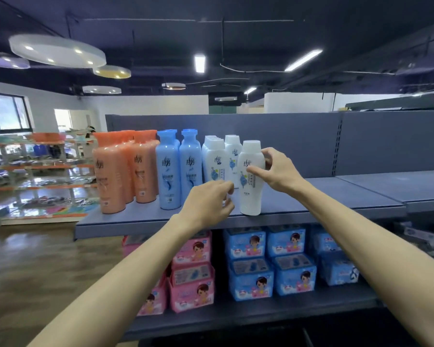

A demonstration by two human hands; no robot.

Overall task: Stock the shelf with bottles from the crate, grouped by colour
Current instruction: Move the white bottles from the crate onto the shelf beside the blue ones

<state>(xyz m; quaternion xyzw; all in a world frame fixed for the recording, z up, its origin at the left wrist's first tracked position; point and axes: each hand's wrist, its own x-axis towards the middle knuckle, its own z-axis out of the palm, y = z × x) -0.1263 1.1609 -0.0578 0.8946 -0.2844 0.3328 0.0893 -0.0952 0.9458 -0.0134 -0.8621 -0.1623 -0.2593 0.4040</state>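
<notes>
**White bottle set at the right end of the row**

The right hand (276, 171) curled thumb and fingers round an upright white bottle (250, 181) near the front edge of the grey shelf (311, 204). The left hand (207, 199), fingers loosely bent, touched the white group (214, 159). Blue bottles (178, 169) and orange bottles (120, 171) stood further left.

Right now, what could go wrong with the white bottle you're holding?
1. The white bottle stands close to the front edge of the shelf; a nudge might tip it off.
2. The left hand is curled right beside its base and could bump it.
3. The right hand grips only its upper half, so pushing there may knock it into the white bottles behind.
</notes>
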